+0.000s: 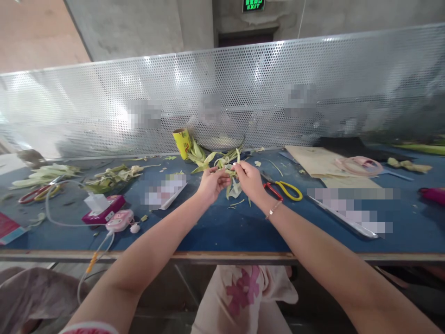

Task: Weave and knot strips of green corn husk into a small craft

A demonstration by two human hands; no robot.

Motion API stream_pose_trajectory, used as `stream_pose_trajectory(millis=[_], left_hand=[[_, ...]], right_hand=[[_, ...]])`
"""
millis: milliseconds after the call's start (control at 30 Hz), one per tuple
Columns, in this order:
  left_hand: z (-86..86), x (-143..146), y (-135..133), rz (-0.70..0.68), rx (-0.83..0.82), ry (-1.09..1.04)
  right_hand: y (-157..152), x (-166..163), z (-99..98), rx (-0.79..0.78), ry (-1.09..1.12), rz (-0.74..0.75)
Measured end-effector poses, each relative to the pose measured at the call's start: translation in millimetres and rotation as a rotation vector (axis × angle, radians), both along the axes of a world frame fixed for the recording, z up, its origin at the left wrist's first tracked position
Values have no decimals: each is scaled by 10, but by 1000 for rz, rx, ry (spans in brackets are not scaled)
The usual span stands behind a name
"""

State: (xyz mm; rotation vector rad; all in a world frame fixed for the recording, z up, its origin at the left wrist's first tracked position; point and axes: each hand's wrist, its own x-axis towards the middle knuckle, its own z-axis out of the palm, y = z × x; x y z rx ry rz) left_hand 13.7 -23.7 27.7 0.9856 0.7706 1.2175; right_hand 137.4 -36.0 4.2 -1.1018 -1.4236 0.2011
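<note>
Over the blue table point(215, 227) my left hand point(211, 183) and my right hand point(249, 178) meet, each pinching part of a small bundle of green leaf strips point(230, 172). Pale ends of the strips hang down between the two hands. More loose leaves point(203, 158) lie just behind, beside a yellow cup point(182, 141). A bracelet point(273, 209) sits on my right wrist.
Red-and-yellow scissors point(283, 189) lie right of my right hand. To the left are a pink box point(103, 209), a pink device with a white cable point(119, 221), leaf piles point(114, 175) and other scissors point(36, 193). Brown card point(321, 162) and a pink ring point(358, 164) lie right. A perforated metal screen point(243, 93) backs the table.
</note>
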Motion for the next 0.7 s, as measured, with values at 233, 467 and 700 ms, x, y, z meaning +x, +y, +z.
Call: stream_pose_trajectory(millis=[233, 467, 700], left_hand=[[-78, 41, 10, 99, 46, -124], [-75, 81, -79, 202, 148, -157], [-150, 90, -9, 49, 186, -74]], right_hand=[[35, -59, -29, -36, 203, 78], [21, -127, -63, -61, 326, 161], [-65, -201, -7, -15, 183, 103]])
